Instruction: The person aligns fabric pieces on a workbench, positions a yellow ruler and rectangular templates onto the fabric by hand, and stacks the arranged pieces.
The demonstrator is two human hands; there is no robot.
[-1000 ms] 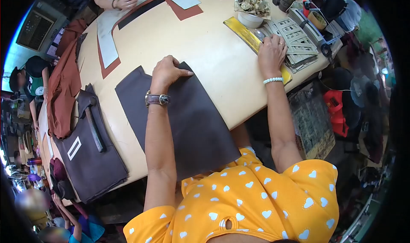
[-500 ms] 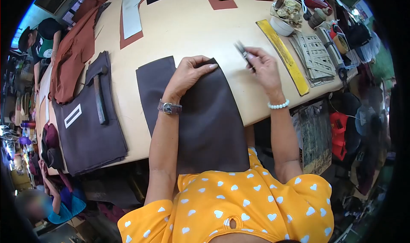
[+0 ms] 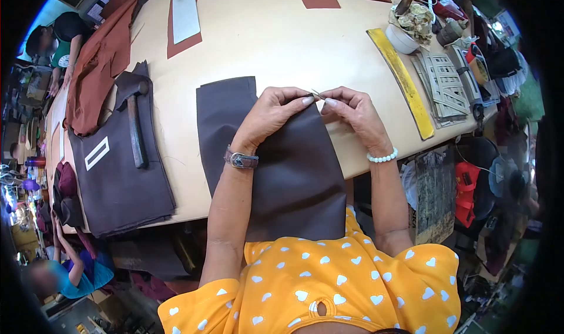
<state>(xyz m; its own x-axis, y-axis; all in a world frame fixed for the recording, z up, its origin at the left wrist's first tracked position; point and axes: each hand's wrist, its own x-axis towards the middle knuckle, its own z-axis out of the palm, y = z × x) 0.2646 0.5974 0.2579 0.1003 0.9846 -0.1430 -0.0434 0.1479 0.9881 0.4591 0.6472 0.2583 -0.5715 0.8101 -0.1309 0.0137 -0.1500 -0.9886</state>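
My left hand [image 3: 275, 112] pinches the top edge of a dark brown leather-like piece [image 3: 296, 175], which hangs over the table's near edge to my lap. Close beside it, my right hand [image 3: 355, 112] is closed on small metal thread snips [image 3: 317, 93]. Only their thin tips show, touching or very near the corner of the piece by my left fingertips. The rest of the tool is hidden in the palm. Another dark brown piece [image 3: 226, 99] lies flat under my left wrist.
To the left, a hammer [image 3: 136, 128] and a white rectangular frame [image 3: 97, 154] lie on stacked dark pieces [image 3: 126, 187]. A yellow strip [image 3: 400, 83], slotted templates [image 3: 445, 84] and a white bowl [image 3: 402, 39] sit right. Two people [image 3: 64, 37] work at the left.
My right hand has moved left and down with the snips, bringing them to the piece's corner beside my left fingertips. My left hand keeps its pinch. The view has shifted slightly.
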